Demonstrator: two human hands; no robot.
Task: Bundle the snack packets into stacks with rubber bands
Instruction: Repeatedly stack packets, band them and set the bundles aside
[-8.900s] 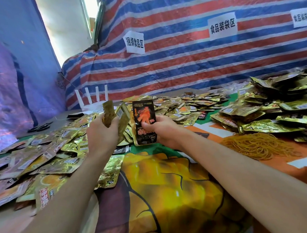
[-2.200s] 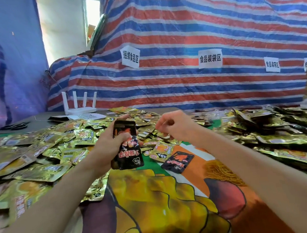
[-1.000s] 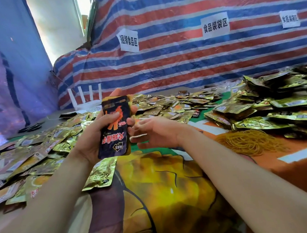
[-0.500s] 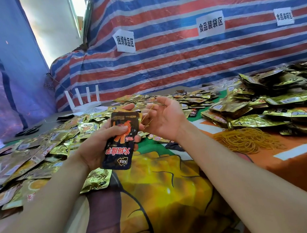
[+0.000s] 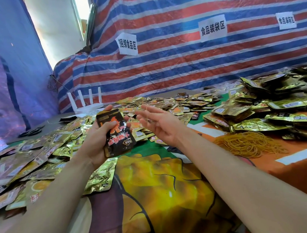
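1. The left hand [image 5: 95, 142] grips a stack of snack packets [image 5: 116, 133]. Its thumb lies across the black-and-orange front and its fingers curl round the back
2. The stack is held tilted in the air above the printed cloth [image 5: 156, 199], just left of centre
3. The right hand [image 5: 159, 124] is just right of the stack and apart from it, palm turned toward it, fingers straight and spread. A thin line by the fingertips may be a band, but it is too blurred to tell
4. A pile of rubber bands [image 5: 248, 145] lies on the orange part of the cloth at the right, beside the right forearm
5. Loose gold packets [image 5: 41, 157] cover the left side, and one lies below the left wrist
6. A heap of packets [image 5: 278, 109] rises at the far right, beyond the bands
7. On the grey tabletop [image 5: 55, 124] at the far left stand a white router [image 5: 87, 107] with four upright antennas and, left of it, scissors [image 5: 31, 131]
8. A striped tarp [image 5: 181, 67] hangs behind, bearing three paper signs [image 5: 212, 28]
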